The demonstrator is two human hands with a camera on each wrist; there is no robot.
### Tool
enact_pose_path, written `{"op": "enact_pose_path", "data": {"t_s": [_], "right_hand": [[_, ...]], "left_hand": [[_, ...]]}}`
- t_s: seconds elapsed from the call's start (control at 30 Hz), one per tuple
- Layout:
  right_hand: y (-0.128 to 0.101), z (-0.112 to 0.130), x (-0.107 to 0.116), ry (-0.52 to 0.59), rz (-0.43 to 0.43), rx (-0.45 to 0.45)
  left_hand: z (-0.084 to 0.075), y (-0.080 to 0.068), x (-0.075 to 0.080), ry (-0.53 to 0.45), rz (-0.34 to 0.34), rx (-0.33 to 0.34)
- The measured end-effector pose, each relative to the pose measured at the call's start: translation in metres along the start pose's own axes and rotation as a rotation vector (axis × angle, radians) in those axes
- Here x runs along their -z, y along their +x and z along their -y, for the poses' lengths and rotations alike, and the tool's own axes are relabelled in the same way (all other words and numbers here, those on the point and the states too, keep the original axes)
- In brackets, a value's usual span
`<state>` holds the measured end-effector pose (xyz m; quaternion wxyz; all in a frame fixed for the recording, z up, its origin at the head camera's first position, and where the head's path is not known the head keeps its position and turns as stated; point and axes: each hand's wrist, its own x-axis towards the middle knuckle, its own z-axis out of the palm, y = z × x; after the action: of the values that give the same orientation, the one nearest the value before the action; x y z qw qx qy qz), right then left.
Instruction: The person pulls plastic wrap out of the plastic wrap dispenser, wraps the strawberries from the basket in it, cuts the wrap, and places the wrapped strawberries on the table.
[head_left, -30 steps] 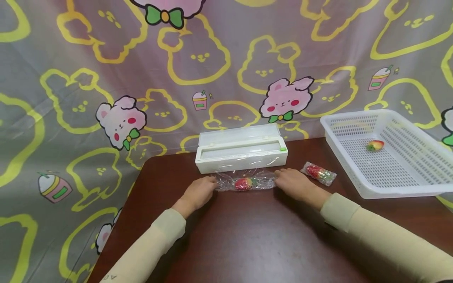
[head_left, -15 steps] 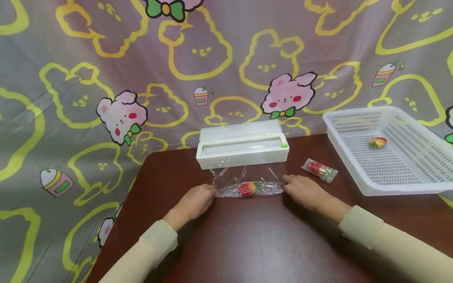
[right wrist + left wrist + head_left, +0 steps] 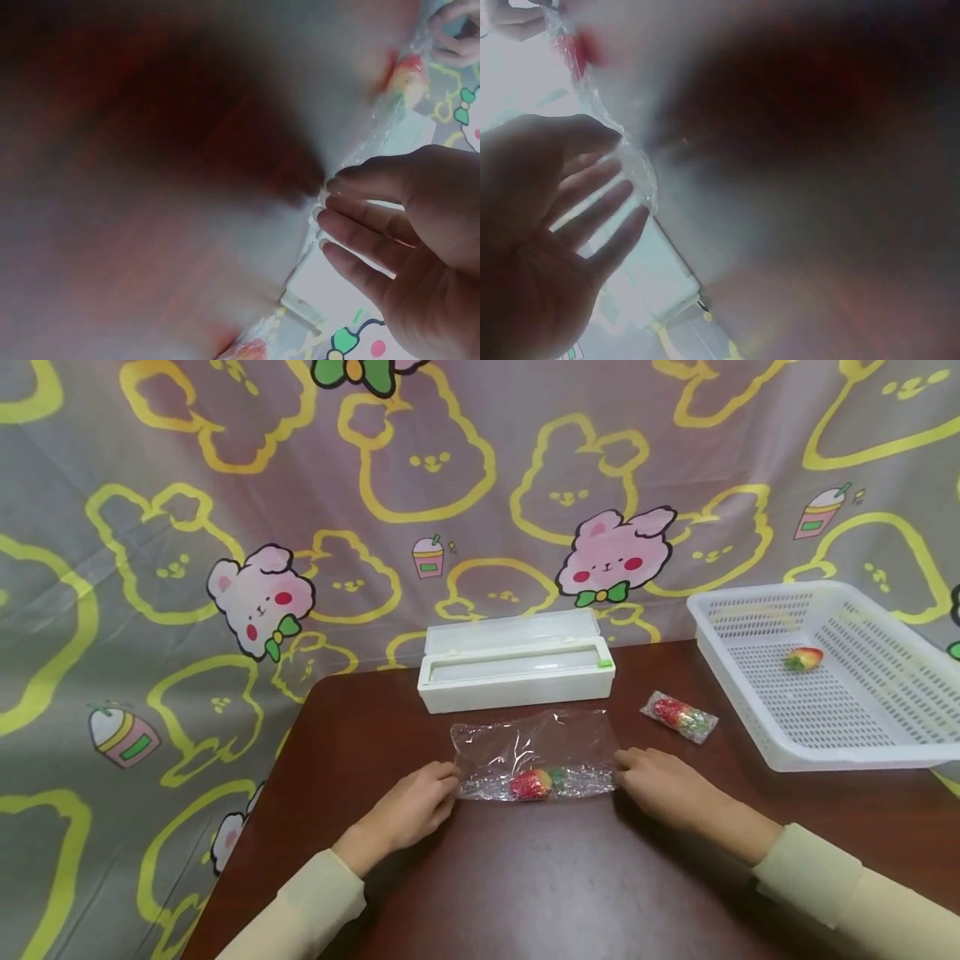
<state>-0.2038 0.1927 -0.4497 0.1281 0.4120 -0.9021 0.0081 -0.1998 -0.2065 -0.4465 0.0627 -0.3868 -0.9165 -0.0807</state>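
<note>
A red strawberry (image 3: 531, 785) with a green top lies rolled in clear cling film (image 3: 525, 739) on the dark table. My left hand (image 3: 417, 803) pinches the film's left end, and in the left wrist view thumb and index finger meet on it. At the right end my right hand (image 3: 670, 787) pinches the film between thumb and fingertips. The other fingers of both hands are only slightly bent. A loose flap of film spreads behind the strawberry, its far edge apart from the white cling film dispenser (image 3: 517, 689), whose lid is up.
Right of the dispenser lies another strawberry wrapped in film (image 3: 680, 716). A white perforated basket (image 3: 738, 714) stands at the right with an unwrapped strawberry (image 3: 804, 659) inside. A patterned curtain (image 3: 480, 485) hangs behind the table.
Both hands have drawn the film and strawberry toward the person and away from the dispenser. The film was stretched to the dispenser half a second ago; now its far edge is free.
</note>
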Motion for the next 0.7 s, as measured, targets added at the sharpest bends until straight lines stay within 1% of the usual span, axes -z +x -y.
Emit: {"op": "enact_pose_path", "data": {"t_s": [0.1, 0.27, 0.37, 0.47, 0.57, 0.7], "right_hand": [[-0.011, 0.002, 0.006, 0.11, -0.017, -0.009], [-0.026, -0.005, 0.011, 0.374, -0.025, -0.042], [-0.027, -0.014, 0.01, 0.516, -0.029, -0.076], [-0.022, -0.022, 0.007, 0.623, -0.023, -0.14], [-0.015, -0.028, 0.003, 0.714, 0.009, -0.243], [-0.008, -0.033, -0.003, 0.771, 0.04, -0.358]], "left_hand": [[-0.003, -0.007, 0.0, -0.114, -0.019, -0.003], [-0.003, -0.013, 0.001, -0.299, -0.038, -0.014], [-0.001, -0.012, 0.001, -0.37, -0.041, 0.029], [0.002, -0.007, 0.001, -0.401, -0.051, 0.105], [0.004, 0.0, -0.002, -0.411, -0.057, 0.176], [0.005, 0.01, -0.007, -0.403, -0.043, 0.236]]}}
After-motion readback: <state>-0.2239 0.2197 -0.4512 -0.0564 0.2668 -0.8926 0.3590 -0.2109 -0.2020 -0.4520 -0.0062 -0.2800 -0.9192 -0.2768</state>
